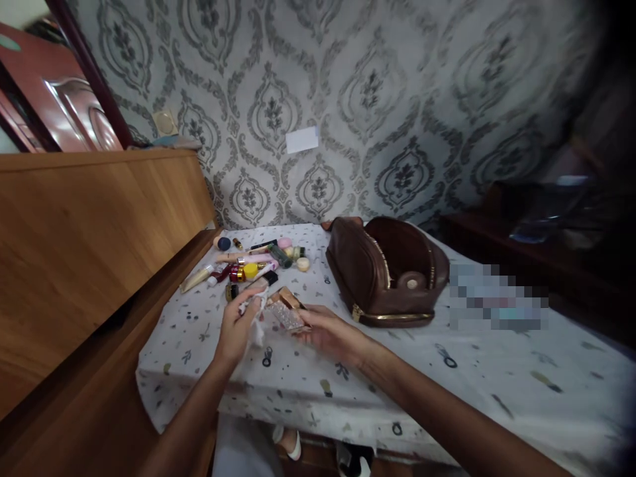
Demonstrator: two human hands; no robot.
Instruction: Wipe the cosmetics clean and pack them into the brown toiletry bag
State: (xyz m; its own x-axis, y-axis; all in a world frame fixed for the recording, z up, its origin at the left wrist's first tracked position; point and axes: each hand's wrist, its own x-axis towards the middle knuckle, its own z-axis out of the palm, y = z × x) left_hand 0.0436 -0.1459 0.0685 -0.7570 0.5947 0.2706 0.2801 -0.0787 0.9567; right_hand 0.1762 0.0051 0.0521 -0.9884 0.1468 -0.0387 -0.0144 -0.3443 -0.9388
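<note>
Head camera view shows two bare hands close to each other above a tablecloth (193, 338), which is white and smooth, printed with small leaf-like and ring-like figures. Fingers of the left hand (238, 321) are pinching a crumpled white cloth (259, 331), soft and thin, with one end hanging below the fingers. Fingers of the right hand (332, 334) are closed on the near right edge of a glittery case (287, 317), flat and with straight sides, sparkling silver on its face and shiny gold-brown at its far side; I cannot tell if it is open. This case is between the fingertips of both hands, just beside the cloth. To the right of the right fingers, and a little farther, stands a brown bag (348, 271) of leather-like material, rounded, its mouth open, with gold-coloured zip teeth. Beyond the left fingers lie many small cosmetics, mostly round or long: I count one yellow lid (251, 270), one green bottle (279, 256), one pink rounded piece (284, 243) and one pale round jar (303, 264), but the others overlap too much for exact counting. Cases in the fingers: one; cloths: one; bags: one.
</note>
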